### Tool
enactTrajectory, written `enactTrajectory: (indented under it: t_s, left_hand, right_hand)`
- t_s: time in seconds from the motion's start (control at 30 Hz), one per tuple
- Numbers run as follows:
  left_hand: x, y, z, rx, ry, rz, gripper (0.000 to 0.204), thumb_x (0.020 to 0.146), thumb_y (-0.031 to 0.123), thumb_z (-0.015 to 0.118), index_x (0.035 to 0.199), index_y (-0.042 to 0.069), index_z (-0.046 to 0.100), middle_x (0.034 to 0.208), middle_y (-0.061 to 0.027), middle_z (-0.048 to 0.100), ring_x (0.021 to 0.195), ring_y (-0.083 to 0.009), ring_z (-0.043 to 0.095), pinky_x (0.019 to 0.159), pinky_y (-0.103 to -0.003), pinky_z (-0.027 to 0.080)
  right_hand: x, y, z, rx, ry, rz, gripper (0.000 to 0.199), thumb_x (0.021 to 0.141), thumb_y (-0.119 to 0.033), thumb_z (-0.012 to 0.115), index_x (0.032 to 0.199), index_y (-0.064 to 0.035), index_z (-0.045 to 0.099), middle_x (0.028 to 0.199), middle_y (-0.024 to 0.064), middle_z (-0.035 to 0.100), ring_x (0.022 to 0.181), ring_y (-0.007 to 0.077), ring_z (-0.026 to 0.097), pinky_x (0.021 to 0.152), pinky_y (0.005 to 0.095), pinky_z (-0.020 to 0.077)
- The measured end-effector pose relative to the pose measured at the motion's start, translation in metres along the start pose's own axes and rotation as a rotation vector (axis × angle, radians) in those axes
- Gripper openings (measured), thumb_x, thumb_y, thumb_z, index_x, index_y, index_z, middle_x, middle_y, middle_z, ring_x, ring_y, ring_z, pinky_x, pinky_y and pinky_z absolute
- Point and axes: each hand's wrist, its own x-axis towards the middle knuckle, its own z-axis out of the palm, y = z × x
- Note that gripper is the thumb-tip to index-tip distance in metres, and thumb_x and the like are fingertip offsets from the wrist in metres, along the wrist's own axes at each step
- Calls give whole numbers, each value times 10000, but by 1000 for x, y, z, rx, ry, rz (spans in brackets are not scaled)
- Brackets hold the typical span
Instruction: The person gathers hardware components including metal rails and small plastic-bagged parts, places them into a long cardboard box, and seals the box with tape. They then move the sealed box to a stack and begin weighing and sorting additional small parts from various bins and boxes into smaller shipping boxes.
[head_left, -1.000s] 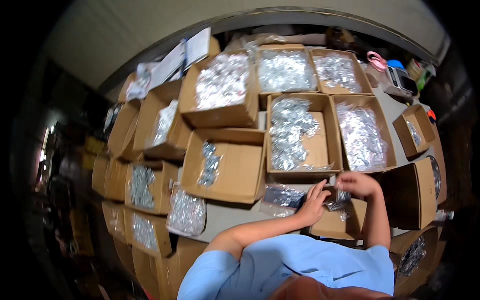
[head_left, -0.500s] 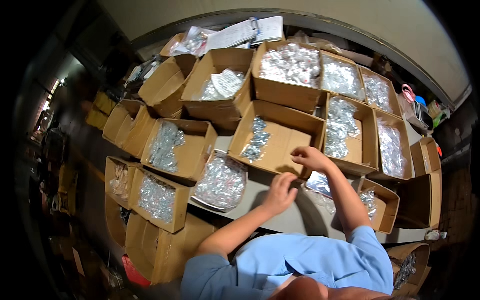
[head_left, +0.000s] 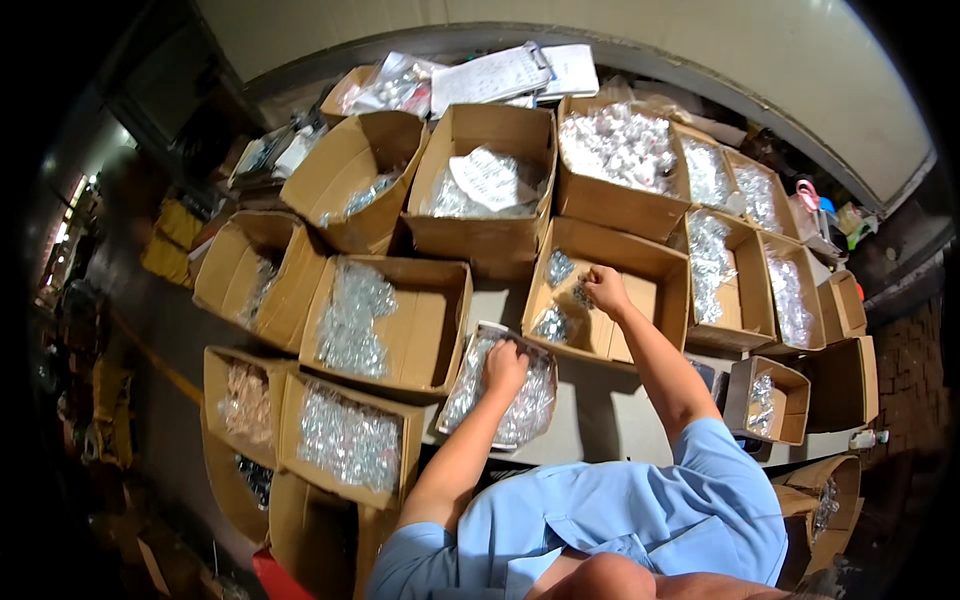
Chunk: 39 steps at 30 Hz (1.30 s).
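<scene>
My right hand reaches into an open cardboard box in the middle. Its fingers are pinched together at some small grey metal parts. More of these shiny parts lie along the box's left side, above and below the hand. My left hand is down in a shallow tray of small clear plastic bags, in front of that box. Its fingers curl into the bags, and the fingertips are hidden, so what they hold cannot be made out.
Around the table stand cardboard boxes of clear bags, such as the one at left and the one at right. A box of white-and-red pieces stands at the back, near a clipboard with papers. A small box sits near right.
My left hand has moved left from the table front into the tray of bags. My right hand has moved from the box's front edge to the metal parts inside. The view has shifted too.
</scene>
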Motion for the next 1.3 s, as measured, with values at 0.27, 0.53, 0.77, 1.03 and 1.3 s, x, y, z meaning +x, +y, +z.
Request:
enactTrajectory:
  t_s: [0.27, 0.53, 0.77, 1.03, 1.3]
  left_hand:
    - [1, 1, -42, -597, -127, -22, 181, 785, 106, 689, 712, 26, 543, 668, -26, 553, 577, -109, 520, 532, -269, 424]
    - [26, 28, -101, -1318, -467, -185, 249, 783, -28, 665, 993, -19, 531, 807, -60, 624, 696, -85, 580, 649, -190, 485]
    - [105, 67, -179, -1422, -431, 13, 82, 853, 56, 606, 849, 44, 525, 956, -123, 605, 780, -186, 596, 665, -257, 490]
    - [319, 61, -182, 211, -386, 97, 408, 812, 93, 580, 1196, 37, 453, 1077, -156, 606, 984, -252, 588, 818, -341, 475]
    - [337, 31, -143, 901, -605, 334, 465, 700, 271, 747, 1097, 88, 590, 1031, -141, 637, 952, -313, 596, 809, -401, 475]
  right_hand:
    - [43, -76, -173, 882, 128, 11, 164, 843, -183, 510, 854, -32, 572, 683, 51, 565, 622, 123, 543, 572, 253, 421]
    - [218, -33, -198, -826, 20, 56, 571, 697, -270, 691, 1233, -141, 543, 1088, 191, 617, 985, 334, 606, 856, 393, 469]
    - [236, -21, -175, -903, -111, 99, 342, 774, -220, 584, 1085, -117, 487, 1021, 229, 613, 983, 393, 589, 837, 470, 468]
    - [231, -9, -177, -724, 143, 102, 272, 821, -231, 483, 1033, -66, 528, 953, 244, 618, 920, 414, 583, 797, 480, 445]
    - [211, -21, -187, -338, 380, 1, 385, 764, -185, 501, 1135, -132, 592, 1007, 193, 629, 950, 349, 592, 825, 423, 457]
